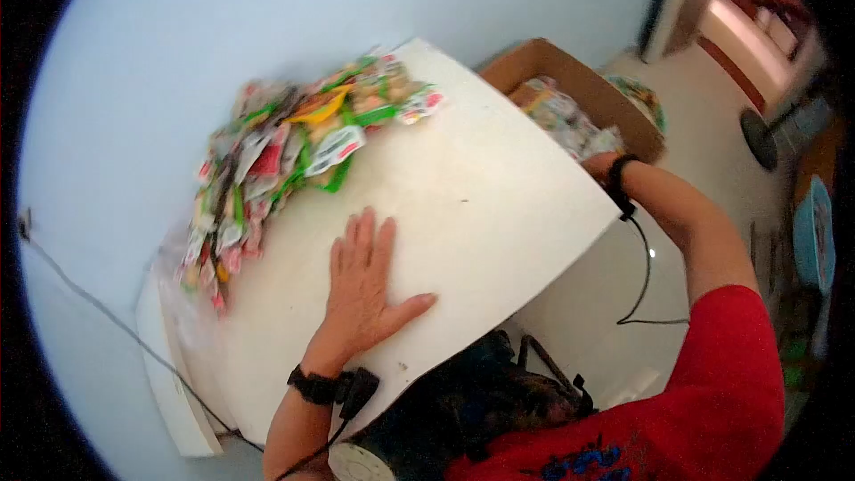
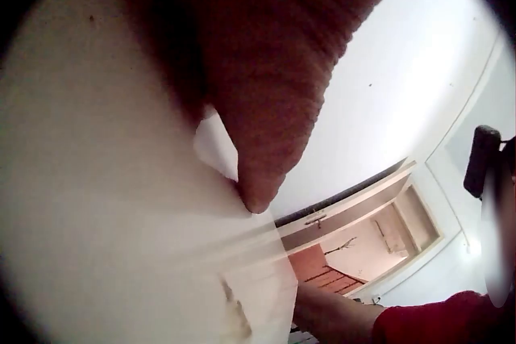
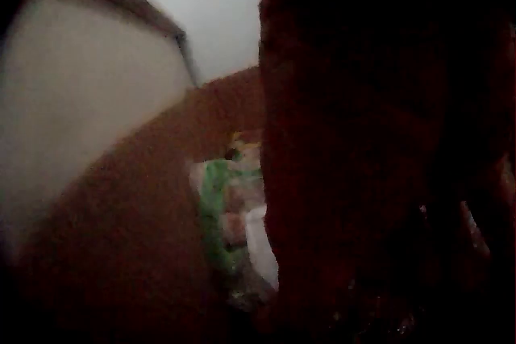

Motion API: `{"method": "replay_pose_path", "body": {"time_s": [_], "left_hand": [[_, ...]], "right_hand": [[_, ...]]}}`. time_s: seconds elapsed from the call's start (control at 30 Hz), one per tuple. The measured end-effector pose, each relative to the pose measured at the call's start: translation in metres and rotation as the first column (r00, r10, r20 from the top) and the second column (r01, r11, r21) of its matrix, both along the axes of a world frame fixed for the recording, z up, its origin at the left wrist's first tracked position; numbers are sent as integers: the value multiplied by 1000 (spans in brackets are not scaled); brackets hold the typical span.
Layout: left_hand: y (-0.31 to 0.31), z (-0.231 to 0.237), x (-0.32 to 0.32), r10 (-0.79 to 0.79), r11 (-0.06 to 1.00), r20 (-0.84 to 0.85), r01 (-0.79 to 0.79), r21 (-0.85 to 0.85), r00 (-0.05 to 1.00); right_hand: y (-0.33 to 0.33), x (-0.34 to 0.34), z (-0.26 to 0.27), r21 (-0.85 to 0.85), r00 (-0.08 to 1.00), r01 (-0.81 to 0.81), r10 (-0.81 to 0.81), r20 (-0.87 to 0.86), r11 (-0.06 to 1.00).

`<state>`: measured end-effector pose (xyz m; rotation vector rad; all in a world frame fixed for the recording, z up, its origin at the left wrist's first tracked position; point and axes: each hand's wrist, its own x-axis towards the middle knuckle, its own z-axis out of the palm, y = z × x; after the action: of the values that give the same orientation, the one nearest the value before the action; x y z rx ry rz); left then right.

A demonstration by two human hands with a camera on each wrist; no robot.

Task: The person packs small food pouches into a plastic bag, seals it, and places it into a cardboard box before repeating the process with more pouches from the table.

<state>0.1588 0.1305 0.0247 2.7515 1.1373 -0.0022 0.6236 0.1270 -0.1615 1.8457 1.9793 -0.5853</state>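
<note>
Taking the middle of the table as the clock centre, one thin, see-through plastic bag [image 1: 191, 294] hangs at eight o'clock by the table's edge. Crinkled, shiny packets [image 1: 276, 151] in green, red, white and yellow lie in one curved heap from eight round to half past twelve, too tangled to count. Towards seven o'clock, the left hand [image 1: 361, 303] lies on the smooth white table [image 1: 445, 205], fingers straight and thumb spread wide, holding nothing; the left wrist view alone shows a gap beneath the hand with the thumb's tip touching the tabletop, and a door handle [image 2: 316, 220] beyond. At two o'clock, just past the table's edge, stands one brown cardboard box [image 1: 628, 116] with more packets inside, their number unclear. The right hand [image 1: 603, 165] reaches into it at half past two; its fingers are hidden, so whether they grip anything cannot be told. The dark right wrist view shows a green-and-white packet [image 3: 214, 207] beside that hand, against the box's curved-looking wall. Two black straps circle the wrists, one on each.
</note>
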Motion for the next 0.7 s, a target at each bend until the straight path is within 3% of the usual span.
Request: {"method": "replay_pose_path", "body": {"time_s": [0.43,0.6,0.7], "left_hand": [[4,-16,-9,-26,999,136,22,27,990],[7,-19,-13,-35,999,203,38,-11,978],[10,-22,-16,-61,998,234,67,-20,970]], "right_hand": [[4,24,-22,-16,993,-111,112,30,994],[-23,60,1,94,989,-122,129,-75,988],[-28,87,14,211,963,-221,248,-108,952]]}}
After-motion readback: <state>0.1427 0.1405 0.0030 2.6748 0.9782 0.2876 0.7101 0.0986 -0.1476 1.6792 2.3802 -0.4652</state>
